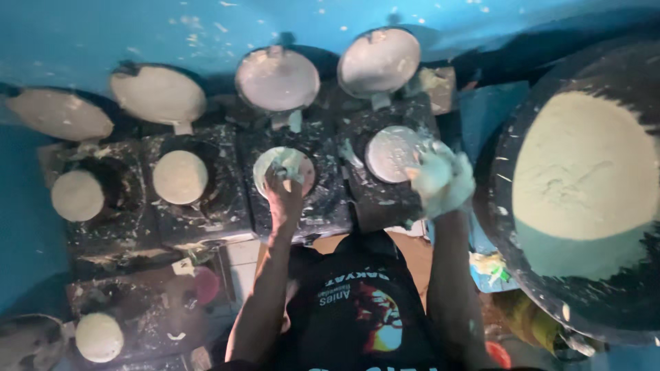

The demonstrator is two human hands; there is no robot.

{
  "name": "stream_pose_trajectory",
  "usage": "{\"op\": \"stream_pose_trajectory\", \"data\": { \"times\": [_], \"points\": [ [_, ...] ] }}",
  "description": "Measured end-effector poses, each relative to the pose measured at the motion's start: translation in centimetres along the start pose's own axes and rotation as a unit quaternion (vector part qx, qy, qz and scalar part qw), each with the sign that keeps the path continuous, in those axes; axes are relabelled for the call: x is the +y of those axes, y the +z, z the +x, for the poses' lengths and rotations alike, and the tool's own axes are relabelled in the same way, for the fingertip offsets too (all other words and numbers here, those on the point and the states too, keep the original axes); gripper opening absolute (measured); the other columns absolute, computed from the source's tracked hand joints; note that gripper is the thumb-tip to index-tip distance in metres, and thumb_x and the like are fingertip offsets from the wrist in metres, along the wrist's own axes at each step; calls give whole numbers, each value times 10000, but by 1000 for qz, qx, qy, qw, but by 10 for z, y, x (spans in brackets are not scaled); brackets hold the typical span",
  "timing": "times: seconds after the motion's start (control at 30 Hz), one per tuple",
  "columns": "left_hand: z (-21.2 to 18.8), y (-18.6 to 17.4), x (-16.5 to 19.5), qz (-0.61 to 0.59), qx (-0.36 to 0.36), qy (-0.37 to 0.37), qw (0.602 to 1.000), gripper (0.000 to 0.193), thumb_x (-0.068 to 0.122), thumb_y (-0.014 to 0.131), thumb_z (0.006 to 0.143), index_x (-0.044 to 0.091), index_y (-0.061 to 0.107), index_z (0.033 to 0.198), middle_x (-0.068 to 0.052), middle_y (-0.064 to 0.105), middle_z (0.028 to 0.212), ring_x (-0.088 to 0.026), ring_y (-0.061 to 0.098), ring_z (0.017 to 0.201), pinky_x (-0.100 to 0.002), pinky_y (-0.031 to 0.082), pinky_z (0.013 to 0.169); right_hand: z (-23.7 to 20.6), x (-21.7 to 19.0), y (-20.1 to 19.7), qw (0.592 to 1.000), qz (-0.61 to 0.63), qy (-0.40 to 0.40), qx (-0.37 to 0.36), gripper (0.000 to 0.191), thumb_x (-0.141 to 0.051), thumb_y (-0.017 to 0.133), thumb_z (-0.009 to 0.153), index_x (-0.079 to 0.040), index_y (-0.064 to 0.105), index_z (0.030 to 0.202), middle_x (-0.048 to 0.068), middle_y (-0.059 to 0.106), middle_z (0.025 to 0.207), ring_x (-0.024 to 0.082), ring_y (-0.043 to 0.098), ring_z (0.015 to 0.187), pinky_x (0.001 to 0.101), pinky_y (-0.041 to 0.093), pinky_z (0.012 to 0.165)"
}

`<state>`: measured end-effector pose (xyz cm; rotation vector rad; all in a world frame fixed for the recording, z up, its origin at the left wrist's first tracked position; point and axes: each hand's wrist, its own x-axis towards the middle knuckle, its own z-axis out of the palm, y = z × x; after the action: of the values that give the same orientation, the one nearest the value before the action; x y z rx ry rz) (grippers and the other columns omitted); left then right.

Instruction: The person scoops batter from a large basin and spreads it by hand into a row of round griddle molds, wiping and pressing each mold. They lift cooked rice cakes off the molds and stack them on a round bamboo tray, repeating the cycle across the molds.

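Head view, hands: the left hand (285, 184) was pinched shut on a lump of pale paste (287, 163); the right hand (443, 180), thickly coated in the same paste, lay cupped and closed around a gob of it, fingers curled.
Head view, where the paste was: the lump in the left hand sat right over the third mould (283, 172) of the row, touching its round face; the right hand touched the right rim of the fourth mould (393, 154).
Head view, the relation that mattered: both moulds lay straight ahead of the arms, side by side, left hand on one, right hand on the other; neither had a long axis to speak of, being round. The big supply of paste, a pale mound in a wide black basin (584, 165), stood just beside the right hand, so that hand was plainly the nearer to it.
Head view, other moulds: two filled moulds (180, 177) further left held smooth pale discs; hinged round lids (278, 79) stood tipped up behind each station.
Head view, surface: the black desk (206, 227) carrying the moulds was splashed and crusted with dried paste.
Head view, room: a blue wall (103, 34) flecked with white rose behind; a lower mould with a pale disc (100, 336) sat near the left elbow.
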<state>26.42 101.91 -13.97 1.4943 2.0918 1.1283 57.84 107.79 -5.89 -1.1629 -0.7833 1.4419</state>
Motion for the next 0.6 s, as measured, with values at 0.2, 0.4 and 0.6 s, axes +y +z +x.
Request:
{"op": "stream_pose_trajectory", "data": {
  "times": [0.2, 0.4, 0.6],
  "points": [
    [68, -124, -64, -452, 3, -67, 889, 413, 97, 629, 974, 106, 508, 1369, -9, 582, 1437, -142, 586, 1288, -304, 481, 1100, -49, 31, 74, 917, -295, -268, -15, 446, -467, 469, 1056, -85, 700, 1046, 96, 728, 1081, 282, 715, 976, 432, 562, 897],
    [127, -252, -110, -42, -117, 98, 987, 417, 116, 645, 950, 42, 594, 1357, -201, 612, 1399, -322, 608, 1290, -415, 506, 1091, -27, 118, 183, 810, -454, -286, -235, 413, -444, 482, 1046, -93, 699, 1036, 92, 725, 1063, 280, 712, 962, 432, 560, 881],
    [109, -258, -158, 151, -214, 150, 953, 442, 202, 658, 918, 47, 644, 1332, -298, 464, 1503, -471, 446, 1384, -526, 373, 1148, -35, 182, 262, 644, -689, -273, -188, 380, -421, 496, 1036, -100, 699, 1027, 87, 722, 1045, 278, 709, 949, 433, 557, 865]
  ]
}}
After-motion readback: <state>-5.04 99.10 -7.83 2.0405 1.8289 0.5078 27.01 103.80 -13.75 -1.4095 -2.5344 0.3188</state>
